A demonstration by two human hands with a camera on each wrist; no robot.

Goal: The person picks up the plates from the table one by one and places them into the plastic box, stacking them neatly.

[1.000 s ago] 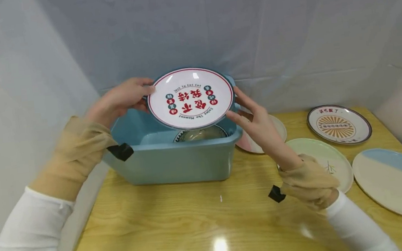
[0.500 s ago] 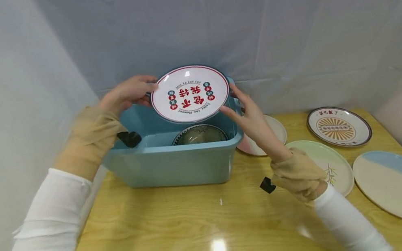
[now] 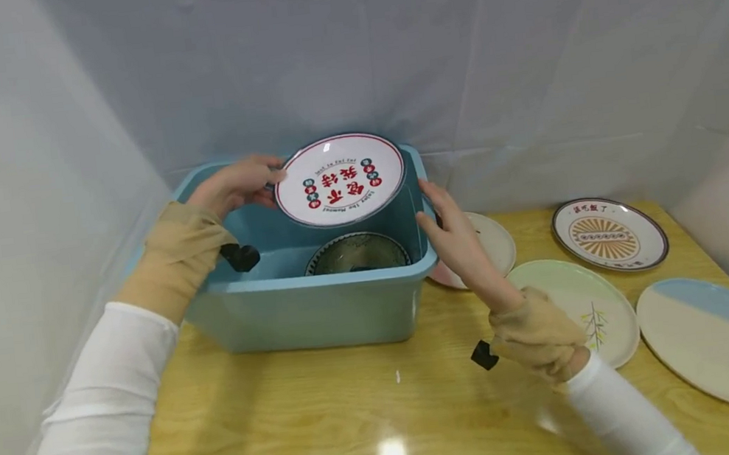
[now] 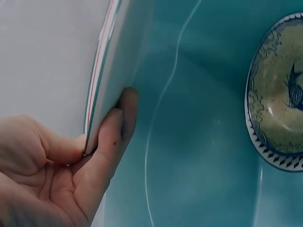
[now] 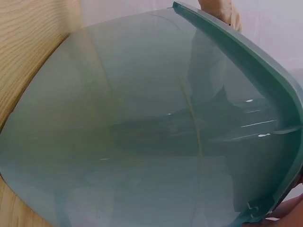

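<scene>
— Red-lettered plate (image 3: 339,180): tilted, above blue tub (image 3: 320,314), over fish-patterned bowl (image 3: 356,253) inside.
— Left hand (image 3: 236,187)?
— Pinching plate's left rim, thumb on top, fingers (image 4: 111,142) beneath.
— Right hand (image 3: 455,236)?
— Fingers straight, at tub's right rim, beside plate. Holding nothing.
— Elsewhere on surface (image 3: 358,421)?
— Four plates lying right of tub.

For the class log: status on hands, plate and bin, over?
Left hand pinches red-lettered plate rim over blue bin. Right hand on bin's right rim. Fish-pattern bowl lies below in bin.
</scene>
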